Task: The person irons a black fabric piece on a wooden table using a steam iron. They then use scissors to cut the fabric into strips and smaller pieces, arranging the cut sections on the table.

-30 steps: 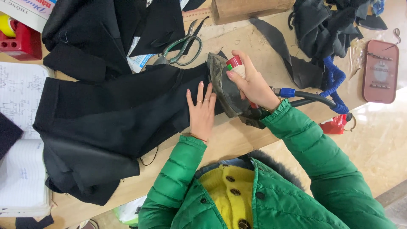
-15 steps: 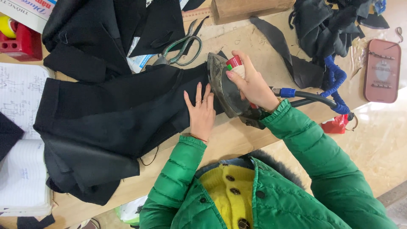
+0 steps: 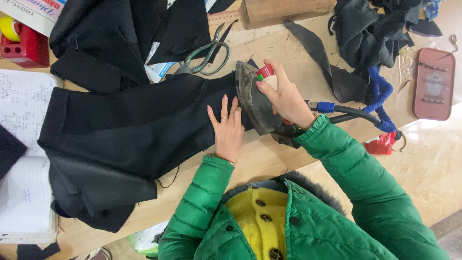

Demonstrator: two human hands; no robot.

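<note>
A black garment (image 3: 130,130) lies spread flat on the wooden table (image 3: 269,159). My left hand (image 3: 227,129) rests flat on its right end, fingers apart, pressing the cloth down. My right hand (image 3: 285,96) grips the handle of a dark iron (image 3: 252,98) that stands tilted on its edge at the garment's right end, its soleplate facing the cloth. A red and white knob shows under my fingers. The iron's cord with a blue fitting (image 3: 326,107) runs off to the right. Both my sleeves are green and padded.
Green-handled scissors (image 3: 204,53) lie just behind the iron. More black cloth is piled at the back left (image 3: 96,38) and back right (image 3: 375,33). An open notebook (image 3: 19,120) lies at the left, a pink tin (image 3: 433,83) at the right, a red box (image 3: 26,48) far left.
My left hand has shifted slightly on the garment. The iron stays tilted in my right hand at about the same spot.
</note>
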